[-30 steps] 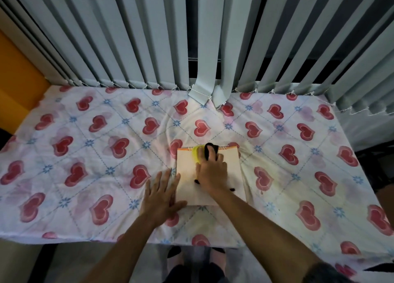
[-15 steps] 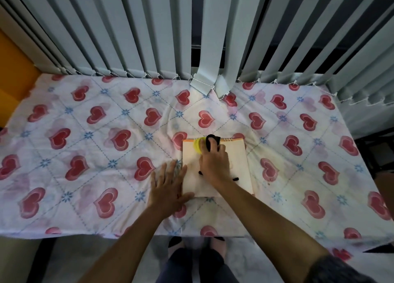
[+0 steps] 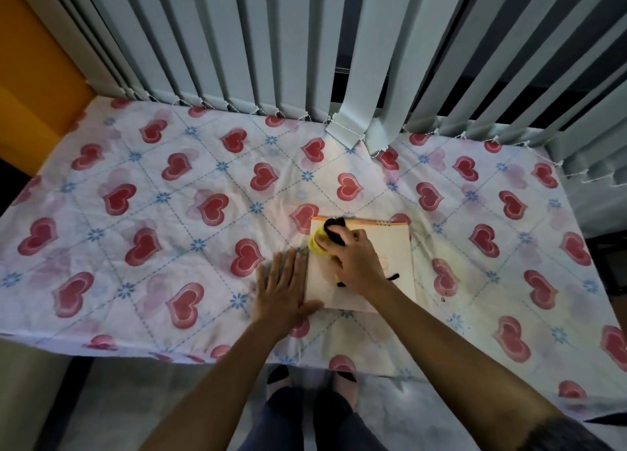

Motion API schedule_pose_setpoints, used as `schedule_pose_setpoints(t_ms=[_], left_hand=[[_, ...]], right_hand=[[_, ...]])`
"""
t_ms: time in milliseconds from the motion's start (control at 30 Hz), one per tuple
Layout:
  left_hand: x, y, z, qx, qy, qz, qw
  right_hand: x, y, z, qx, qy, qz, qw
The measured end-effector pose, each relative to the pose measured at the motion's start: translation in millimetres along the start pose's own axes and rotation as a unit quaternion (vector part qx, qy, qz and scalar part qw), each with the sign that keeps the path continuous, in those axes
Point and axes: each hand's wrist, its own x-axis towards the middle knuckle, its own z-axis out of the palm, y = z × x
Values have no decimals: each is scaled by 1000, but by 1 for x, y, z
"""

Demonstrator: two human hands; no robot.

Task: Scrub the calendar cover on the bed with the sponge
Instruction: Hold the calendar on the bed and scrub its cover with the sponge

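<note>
A cream calendar cover [image 3: 390, 247] with a spiral binding along its far edge lies flat on the heart-print bed sheet [image 3: 169, 213]. My right hand [image 3: 356, 264] presses a yellow and black sponge [image 3: 322, 241] onto the cover near its far left corner. Fingers wrap over the sponge and hide most of it. My left hand [image 3: 283, 289] lies flat with fingers apart on the sheet, its thumb touching the cover's near left corner.
Grey vertical blinds [image 3: 305, 60] hang along the bed's far edge, two slats resting on the sheet. An orange wall panel [image 3: 30, 77] stands at the left. My legs and feet [image 3: 305, 403] show below the bed's near edge.
My right hand has slid the sponge leftward to the cover's far left corner. The left hand keeps its place at the cover's near left corner. The camera has shifted.
</note>
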Motion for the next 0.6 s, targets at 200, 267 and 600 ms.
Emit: schedule_pose_setpoints(t_ms=[200, 267, 600], left_hand=[[0, 1, -2, 2, -6, -1, 1000], [0, 1, 0, -10, -2, 1, 1000], [1, 0, 5, -3, -4, -11, 1000]], right_hand=[[-36, 21, -3, 19, -33, -206, 978], [-22, 23, -5, 4, -34, -196, 980], [-13, 1, 4, 19, 19, -114, 993]])
